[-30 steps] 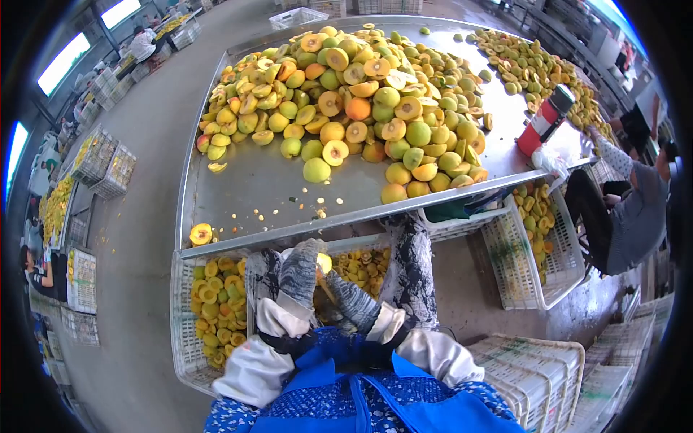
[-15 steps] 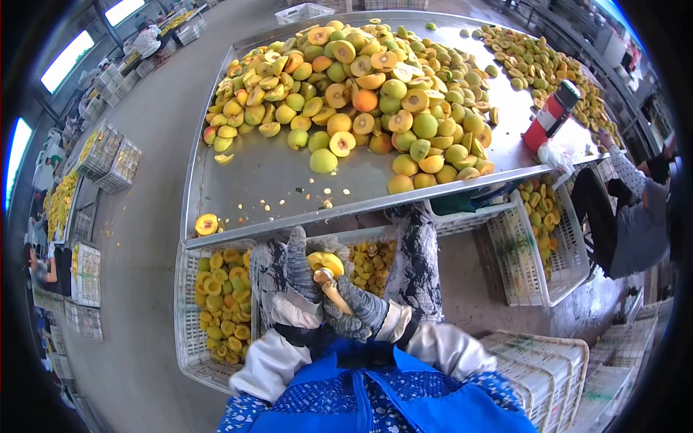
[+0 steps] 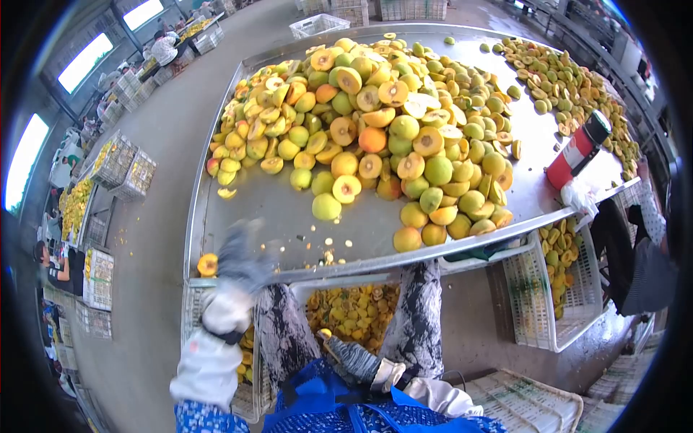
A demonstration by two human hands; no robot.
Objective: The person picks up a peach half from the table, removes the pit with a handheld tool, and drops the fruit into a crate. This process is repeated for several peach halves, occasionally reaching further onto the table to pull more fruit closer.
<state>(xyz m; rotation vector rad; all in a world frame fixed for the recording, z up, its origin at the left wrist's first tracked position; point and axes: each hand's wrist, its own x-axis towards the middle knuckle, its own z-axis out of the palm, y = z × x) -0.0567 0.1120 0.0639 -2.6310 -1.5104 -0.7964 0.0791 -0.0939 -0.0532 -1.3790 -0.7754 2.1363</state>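
Note:
My left hand point(image 3: 245, 258), in a grey knit glove, is stretched over the table's near edge and smeared by motion. Just left of it, a peach half point(image 3: 207, 265) lies in the table's corner. Low between my knees, my right hand point(image 3: 354, 361), gloved alike, is closed around a small pitting tool point(image 3: 326, 338). Mostly the tool's tip shows, with something yellow at its end; the handle is largely hidden. Beneath and ahead of that hand stands a crate of peach pieces point(image 3: 354, 310). A large heap of halved peaches point(image 3: 375, 137) covers the metal table point(image 3: 274, 209).
Pits and scraps point(image 3: 328, 249) lie near the table's front edge. A red and black flask point(image 3: 577, 150) stands at right beside a plastic bag point(image 3: 577, 195). Crates point(image 3: 530, 289) flank me on both sides. Another person point(image 3: 646, 252) sits at the right.
My left hand has left the peach half it held by the tool and swung up and left over the table. My right hand has dropped slightly, still gripping the tool. The view has shifted.

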